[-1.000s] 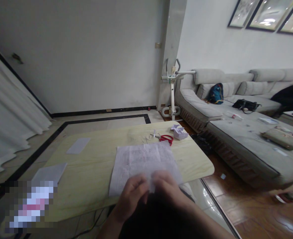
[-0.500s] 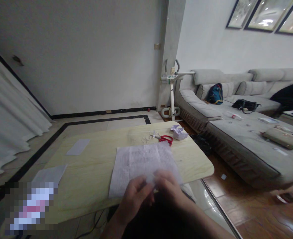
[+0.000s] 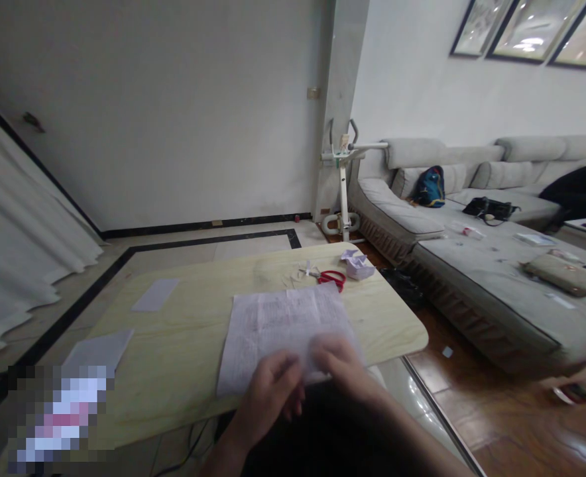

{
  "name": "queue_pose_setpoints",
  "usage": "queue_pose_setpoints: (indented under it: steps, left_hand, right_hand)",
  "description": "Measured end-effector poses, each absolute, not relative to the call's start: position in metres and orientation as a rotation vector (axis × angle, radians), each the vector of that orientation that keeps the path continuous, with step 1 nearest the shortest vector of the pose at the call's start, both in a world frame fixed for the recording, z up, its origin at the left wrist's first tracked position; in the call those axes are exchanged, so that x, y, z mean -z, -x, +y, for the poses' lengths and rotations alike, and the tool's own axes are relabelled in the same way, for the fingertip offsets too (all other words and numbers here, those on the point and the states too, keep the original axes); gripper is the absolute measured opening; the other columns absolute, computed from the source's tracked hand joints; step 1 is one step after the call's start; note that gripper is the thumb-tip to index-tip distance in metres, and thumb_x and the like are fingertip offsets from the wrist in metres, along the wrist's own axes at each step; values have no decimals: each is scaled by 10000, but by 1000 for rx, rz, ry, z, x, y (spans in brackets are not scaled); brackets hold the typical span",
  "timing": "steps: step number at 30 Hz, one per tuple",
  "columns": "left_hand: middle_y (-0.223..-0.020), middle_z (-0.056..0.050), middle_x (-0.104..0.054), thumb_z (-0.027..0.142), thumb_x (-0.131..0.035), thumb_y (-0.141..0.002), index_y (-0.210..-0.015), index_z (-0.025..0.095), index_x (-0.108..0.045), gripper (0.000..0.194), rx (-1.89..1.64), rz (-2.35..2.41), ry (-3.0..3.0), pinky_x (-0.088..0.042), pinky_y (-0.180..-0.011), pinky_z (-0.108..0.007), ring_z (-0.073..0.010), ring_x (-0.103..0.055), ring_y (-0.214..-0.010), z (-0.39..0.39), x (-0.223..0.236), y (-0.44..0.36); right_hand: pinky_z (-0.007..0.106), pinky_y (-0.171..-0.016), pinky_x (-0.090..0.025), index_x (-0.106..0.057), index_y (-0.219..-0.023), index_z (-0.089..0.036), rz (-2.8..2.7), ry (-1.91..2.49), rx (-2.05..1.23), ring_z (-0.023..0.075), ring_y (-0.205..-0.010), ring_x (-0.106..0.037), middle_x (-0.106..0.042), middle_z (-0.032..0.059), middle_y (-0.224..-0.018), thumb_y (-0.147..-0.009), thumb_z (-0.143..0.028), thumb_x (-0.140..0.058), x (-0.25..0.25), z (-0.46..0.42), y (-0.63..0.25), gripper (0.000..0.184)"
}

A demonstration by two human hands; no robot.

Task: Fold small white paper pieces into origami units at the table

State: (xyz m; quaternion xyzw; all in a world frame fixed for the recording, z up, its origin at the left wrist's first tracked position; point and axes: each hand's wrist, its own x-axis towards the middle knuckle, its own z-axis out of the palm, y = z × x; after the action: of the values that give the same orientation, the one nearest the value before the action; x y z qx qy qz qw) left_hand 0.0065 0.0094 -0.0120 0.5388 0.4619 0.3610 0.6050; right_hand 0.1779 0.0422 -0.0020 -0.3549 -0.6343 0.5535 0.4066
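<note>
A creased sheet of printed paper [image 3: 273, 324] lies spread at the near edge of the pale wooden table [image 3: 188, 338]. Over its lower edge, my left hand [image 3: 276, 384] has its fingers curled and pressed together; whatever is in them, if anything, I cannot make out. Just right of it, my right hand [image 3: 340, 361] is smeared by motion, so its fingers do not show clearly. Beyond the sheet's top edge rest scissors with red handles [image 3: 333, 279], beside thin white paper strips [image 3: 297, 273]. A folded, crumpled paper piece [image 3: 360, 266] sits to their right.
Two paper pieces lie on the table's left side, one farther back [image 3: 155, 295] and one nearer [image 3: 99, 348]. A blurred-out patch [image 3: 61, 421] covers the near left corner. To the right stands a grey sofa [image 3: 492, 298] with bags on it; a person's dark-clothed leg shows there.
My hands were together with something small and whitish between their fingers. Now my right hand has moved a little to the right, leaving a gap. The large sheet has stayed put.
</note>
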Motion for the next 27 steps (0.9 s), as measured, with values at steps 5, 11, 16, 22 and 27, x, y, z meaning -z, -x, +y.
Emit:
queue_pose_setpoints:
  steps: [5,11,16,22,27]
  left_hand:
    - [-566,20,-579,385,-506,-909,-683,175,-544,310,-879,1070,-1317,-411,-461,-195,-105,-549,-488,8,5,-6]
    - [-523,26,-494,375,-474,-908,-584,204,-468,367,-921,1107,-1477,-419,-530,-227,-125,-508,-523,3,-5,-3]
    - [-487,37,-448,352,-479,-866,-550,210,-440,349,-891,1091,-1475,-390,-496,-227,-122,-469,-487,5,0,-1]
    - [-532,28,-511,336,-480,-885,-624,199,-492,296,-929,1086,-1425,-415,-514,-223,-127,-519,-518,7,1,-2]
    - [-507,35,-483,342,-495,-895,-586,200,-488,341,-949,1050,-1451,-409,-501,-219,-119,-491,-497,6,1,-1]
  right_hand:
    - [242,-549,-346,-428,-549,-202,-1518,950,-1320,129,-566,-405,-413,-36,-556,-846,-420,-540,6,38,-171,386]
    - [232,-567,-377,-507,-630,-189,-1564,909,-1497,130,-607,-422,-440,-35,-609,-827,-465,-594,4,33,-173,350]
    - [219,-497,-349,-520,-572,-163,-1528,810,-1670,111,-543,-409,-444,-29,-559,-831,-548,-580,5,31,-171,468]
    - [233,-524,-367,-515,-576,-171,-1408,856,-1697,115,-547,-425,-458,-27,-560,-818,-550,-596,4,30,-167,457]
    - [233,-509,-350,-484,-575,-190,-1425,966,-1688,121,-553,-407,-422,-37,-555,-798,-528,-592,3,30,-169,419]
